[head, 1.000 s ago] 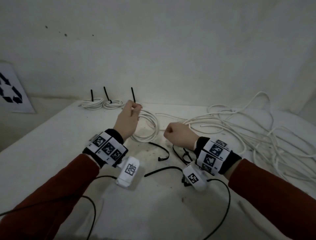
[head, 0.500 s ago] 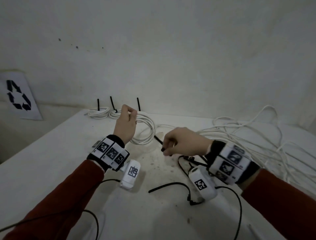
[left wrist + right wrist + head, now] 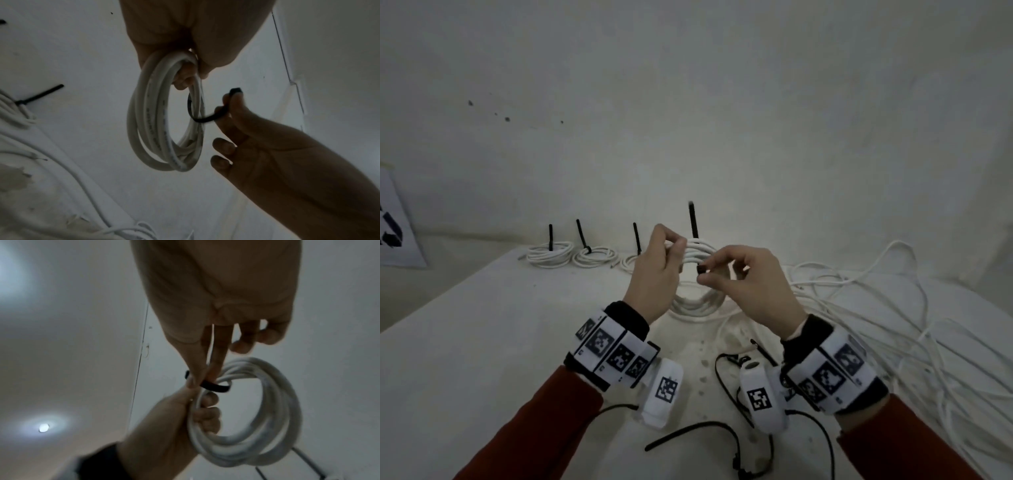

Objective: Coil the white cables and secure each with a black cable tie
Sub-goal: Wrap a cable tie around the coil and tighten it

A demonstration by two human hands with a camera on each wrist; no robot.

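Note:
My left hand (image 3: pixel 671 248) grips the top of a coiled white cable (image 3: pixel 697 303) and holds it upright above the white table (image 3: pixel 482 342). My right hand (image 3: pixel 703 275) pinches the head end of a black cable tie (image 3: pixel 693 222), whose tail sticks up behind the coil. In the left wrist view the tie (image 3: pixel 202 119) loops round the coil's strands (image 3: pixel 162 116) from the right hand (image 3: pixel 228 105). Seen from the right wrist, the tie (image 3: pixel 214 387) crosses the coil (image 3: pixel 267 418) just above the left hand (image 3: pixel 185 415).
Three tied coils (image 3: pixel 549 254) (image 3: pixel 595 256) (image 3: pixel 631 262) lie in a row at the back left, ties upright. A tangle of loose white cable (image 3: pixel 893 318) covers the right side. Loose black ties (image 3: pixel 695 431) (image 3: pixel 722 373) lie near my wrists. A recycling sign (image 3: pixel 393 226) leans at far left.
My right hand picked a black tie off the table and brought it up to the coil. The left hand lifted the coil higher and upright.

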